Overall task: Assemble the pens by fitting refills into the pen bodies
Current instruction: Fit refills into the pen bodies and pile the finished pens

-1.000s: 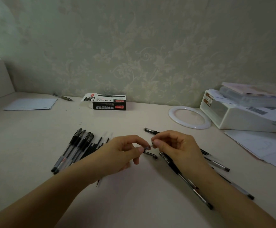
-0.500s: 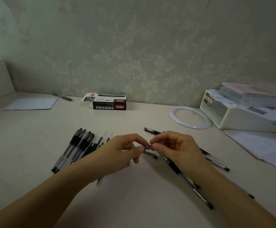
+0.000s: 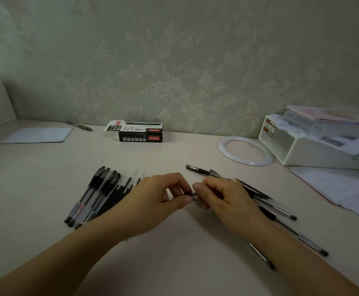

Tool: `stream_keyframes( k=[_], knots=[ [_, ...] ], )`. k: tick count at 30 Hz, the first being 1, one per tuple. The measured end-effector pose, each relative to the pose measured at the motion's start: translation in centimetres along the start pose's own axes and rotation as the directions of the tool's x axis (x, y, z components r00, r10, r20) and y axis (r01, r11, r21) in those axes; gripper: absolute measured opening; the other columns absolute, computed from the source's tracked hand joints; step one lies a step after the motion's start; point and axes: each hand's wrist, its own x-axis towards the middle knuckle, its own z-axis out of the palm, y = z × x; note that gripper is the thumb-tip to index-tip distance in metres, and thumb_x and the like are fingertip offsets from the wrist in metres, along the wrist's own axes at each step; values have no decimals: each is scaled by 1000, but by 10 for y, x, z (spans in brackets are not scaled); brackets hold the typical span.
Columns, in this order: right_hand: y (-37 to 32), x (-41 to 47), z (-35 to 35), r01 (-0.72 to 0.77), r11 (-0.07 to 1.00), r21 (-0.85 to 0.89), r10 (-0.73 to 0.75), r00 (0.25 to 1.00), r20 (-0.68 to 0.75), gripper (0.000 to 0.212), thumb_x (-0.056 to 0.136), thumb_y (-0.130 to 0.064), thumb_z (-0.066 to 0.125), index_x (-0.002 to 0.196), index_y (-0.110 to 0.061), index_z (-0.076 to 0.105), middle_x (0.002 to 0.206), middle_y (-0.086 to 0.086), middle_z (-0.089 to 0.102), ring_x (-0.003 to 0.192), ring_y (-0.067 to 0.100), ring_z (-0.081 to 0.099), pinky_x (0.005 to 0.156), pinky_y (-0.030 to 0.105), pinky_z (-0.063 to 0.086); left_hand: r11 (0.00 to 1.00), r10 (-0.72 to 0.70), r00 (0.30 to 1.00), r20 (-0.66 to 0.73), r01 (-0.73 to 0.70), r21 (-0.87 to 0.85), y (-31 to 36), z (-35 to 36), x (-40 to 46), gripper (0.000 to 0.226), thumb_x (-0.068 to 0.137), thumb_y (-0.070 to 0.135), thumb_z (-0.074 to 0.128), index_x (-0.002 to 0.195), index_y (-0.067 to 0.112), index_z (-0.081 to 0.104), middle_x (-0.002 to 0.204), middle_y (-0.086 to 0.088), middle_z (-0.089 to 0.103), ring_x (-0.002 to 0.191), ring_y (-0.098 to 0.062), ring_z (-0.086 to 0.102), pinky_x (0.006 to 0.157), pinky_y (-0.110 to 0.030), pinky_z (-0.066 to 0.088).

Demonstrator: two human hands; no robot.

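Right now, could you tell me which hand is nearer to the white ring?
Right. The right hand lies below and slightly left of the white ring; the left hand lies farther left, by the capped pens.

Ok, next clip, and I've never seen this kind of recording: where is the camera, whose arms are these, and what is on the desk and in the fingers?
No machine here: a person wears the camera on the head, looking down at their own arms. The left hand and right hand meet at the fingertips, pinching a small pen part too hidden to identify. On the desk lie a bundle of pens and refills on the left, loose pens on the right, a pen box, a white ring and a white tray of papers.
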Motion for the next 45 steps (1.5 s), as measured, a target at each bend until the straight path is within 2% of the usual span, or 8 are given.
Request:
stream_keyframes(
  k=[3,8,14,19,26,31,40,45],
  knots=[
    [-1,0,0,18,1000,-11,-18,1000,-15,41,92,-56,46,70,-26,65,69,-10,67,61,2,60,61,16,46,1000,-5,1000,-6,5,-1,-1,0,0,4,87,42,61,91,42,62,88,21,64,55,-5,51,55,-19,47],
    [1,2,-2,11,1000,23,-11,1000,11,6,90,-37,66,88,-31,67,79,-11,68,65,2,59,61,14,45,999,-30,999,-27,30,11,-2,-1,0,6,87,43,60,90,41,65,84,24,63,54,-2,49,52,-14,42],
    [0,1,-1,19,1000,24,-19,1000,-15,37,93,-49,51,71,-21,64,65,-11,64,60,1,60,60,16,47,999,-28,999,23,27,41,4,0,0,22,95,42,48,79,49,62,76,24,65,71,0,60,60,-8,40],
    [1,2,-3,12,998,61,-13,1000,4,11,92,-36,63,86,-28,66,75,-6,67,65,2,60,63,15,47,998,-47,999,26,46,30,4,-1,0,18,97,33,50,100,40,67,80,21,67,79,7,61,64,-3,40],
    [0,0,0,42,999,-32,-42,999,-20,42,93,-50,48,69,-18,60,64,0,60,58,12,56,59,29,47,998,-2,999,-34,4,55,3,-2,0,8,88,37,63,94,40,68,84,25,65,78,-2,58,63,-12,42],
    [-4,1,-1,46,998,32,-45,999,-20,29,93,-45,52,82,-22,64,69,-2,65,62,11,58,61,24,47,996,-63,996,-64,59,-63,3,0,1,5,89,35,64,88,39,68,81,24,64,58,-4,61,54,-14,47],
    [-6,0,0,36,998,45,-35,999,-35,30,96,-40,50,80,-18,64,64,-8,60,56,0,50,57,12,39,999,17,987,-161,-10,45,5,-4,0,8,84,33,70,85,41,68,82,26,62,68,-2,56,62,-8,42],
    [0,1,-1,-16,961,-276,-23,990,-139,29,96,-47,48,91,-29,70,81,-13,61,73,4,50,71,24,42,995,-99,970,-222,102,4,-2,-4,2,8,86,32,67,85,40,68,82,28,62,58,-3,58,54,-10,42]
  ],
)
